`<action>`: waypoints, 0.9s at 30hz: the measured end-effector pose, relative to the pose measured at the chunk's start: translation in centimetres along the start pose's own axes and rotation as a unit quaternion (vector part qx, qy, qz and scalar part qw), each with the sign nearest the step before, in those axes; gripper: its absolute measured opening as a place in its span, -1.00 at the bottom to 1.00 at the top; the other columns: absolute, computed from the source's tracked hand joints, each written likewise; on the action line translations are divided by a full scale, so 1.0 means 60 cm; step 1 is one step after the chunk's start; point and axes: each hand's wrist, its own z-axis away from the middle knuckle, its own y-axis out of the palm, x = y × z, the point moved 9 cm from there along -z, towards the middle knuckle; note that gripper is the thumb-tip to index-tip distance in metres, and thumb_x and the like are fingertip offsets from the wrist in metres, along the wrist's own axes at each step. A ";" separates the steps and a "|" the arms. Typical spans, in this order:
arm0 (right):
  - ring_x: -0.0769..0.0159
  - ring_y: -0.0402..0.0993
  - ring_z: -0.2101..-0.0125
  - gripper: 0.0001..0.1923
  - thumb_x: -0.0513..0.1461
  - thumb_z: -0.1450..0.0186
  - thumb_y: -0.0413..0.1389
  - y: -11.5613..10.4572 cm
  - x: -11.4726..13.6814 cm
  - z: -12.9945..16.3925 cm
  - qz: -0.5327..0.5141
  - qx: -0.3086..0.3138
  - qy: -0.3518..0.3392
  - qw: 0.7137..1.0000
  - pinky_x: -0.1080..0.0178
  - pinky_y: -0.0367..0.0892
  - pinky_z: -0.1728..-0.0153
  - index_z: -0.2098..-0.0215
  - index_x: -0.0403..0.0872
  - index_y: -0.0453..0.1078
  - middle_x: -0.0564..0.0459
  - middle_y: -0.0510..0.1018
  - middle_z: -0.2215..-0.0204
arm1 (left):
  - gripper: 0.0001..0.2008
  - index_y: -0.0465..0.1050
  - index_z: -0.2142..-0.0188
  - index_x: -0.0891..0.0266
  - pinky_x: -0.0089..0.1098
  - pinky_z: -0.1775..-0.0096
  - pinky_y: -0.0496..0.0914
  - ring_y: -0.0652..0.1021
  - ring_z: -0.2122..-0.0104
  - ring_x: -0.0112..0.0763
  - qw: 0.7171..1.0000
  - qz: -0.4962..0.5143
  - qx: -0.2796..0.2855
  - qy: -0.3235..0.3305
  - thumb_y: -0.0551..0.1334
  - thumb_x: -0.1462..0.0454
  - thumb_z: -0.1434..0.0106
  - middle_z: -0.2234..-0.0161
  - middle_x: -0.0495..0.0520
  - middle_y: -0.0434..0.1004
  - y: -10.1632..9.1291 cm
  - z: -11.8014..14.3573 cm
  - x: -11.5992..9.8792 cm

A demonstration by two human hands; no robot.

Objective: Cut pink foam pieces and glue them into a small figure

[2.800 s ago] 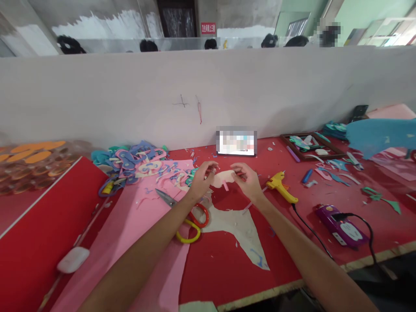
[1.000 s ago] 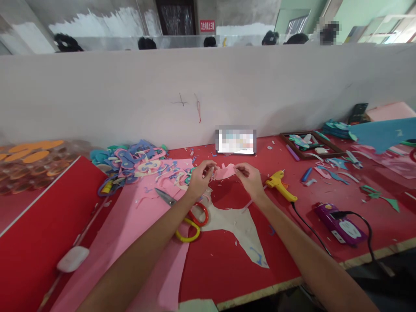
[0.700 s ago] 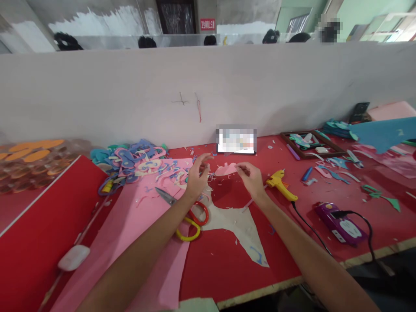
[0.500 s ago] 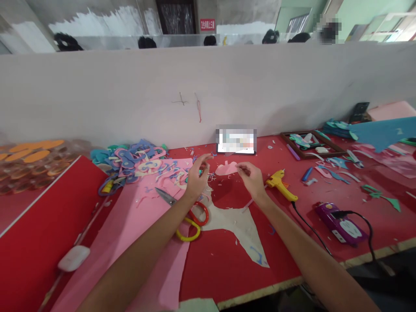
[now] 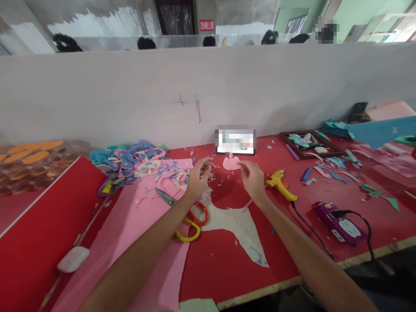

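My right hand (image 5: 253,178) pinches the right edge of a small pink foam cutout (image 5: 231,163) with a rounded body and a short stem-like tab on top. The cutout is raised above the red table, just in front of a lit phone or tablet screen (image 5: 236,143). My left hand (image 5: 198,177) is to the left of the cutout and apart from it, fingers bent and spread, with nothing in them. Below my left wrist, large scissors (image 5: 169,198) with red and yellow handles lie on pink foam sheet (image 5: 143,234) and beige scrap (image 5: 234,220).
A yellow glue gun (image 5: 280,184) lies right of my right hand, its cord trailing. Farther right are a purple power box (image 5: 341,223) and a brown frame (image 5: 338,152). Foam cutouts (image 5: 130,160) are heaped left. A white partition (image 5: 136,95) closes the back.
The pink cutout has turned in my right hand, looking narrower with its tab clearly upward. My left hand has barely moved.
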 end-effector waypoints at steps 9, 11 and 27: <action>0.12 0.41 0.02 -0.64 -0.25 -0.42 -0.09 -0.010 0.021 0.000 0.013 -0.013 -0.024 1.000 0.08 0.33 0.00 -0.05 -0.08 0.47 -0.07 0.53 0.00 | -0.63 0.42 -0.05 0.21 -0.45 0.15 0.41 0.56 0.27 -0.47 0.996 -0.008 0.088 -0.033 0.07 0.05 -0.44 0.29 0.05 0.57 0.030 0.005 0.012; 0.13 0.41 0.02 -0.64 -0.23 -0.45 -0.09 -0.014 0.028 0.001 0.015 -0.022 -0.034 0.999 0.09 0.33 -0.01 -0.06 -0.07 0.47 -0.07 0.53 0.01 | -0.63 0.44 -0.04 0.21 -0.45 0.16 0.41 0.56 0.26 -0.46 0.994 -0.023 0.102 -0.041 0.09 0.04 -0.44 0.28 0.06 0.57 0.035 0.006 0.016; 0.21 0.42 0.03 -0.69 -0.26 -0.47 -0.04 -0.020 0.053 0.007 0.033 -0.056 -0.106 0.992 0.15 0.36 -0.02 -0.06 -0.08 0.48 0.00 0.55 0.03 | -0.65 0.41 -0.06 0.24 -0.46 0.17 0.39 0.52 0.30 -0.50 0.995 -0.048 0.078 -0.044 0.08 0.10 -0.43 0.27 0.05 0.55 0.027 0.003 0.021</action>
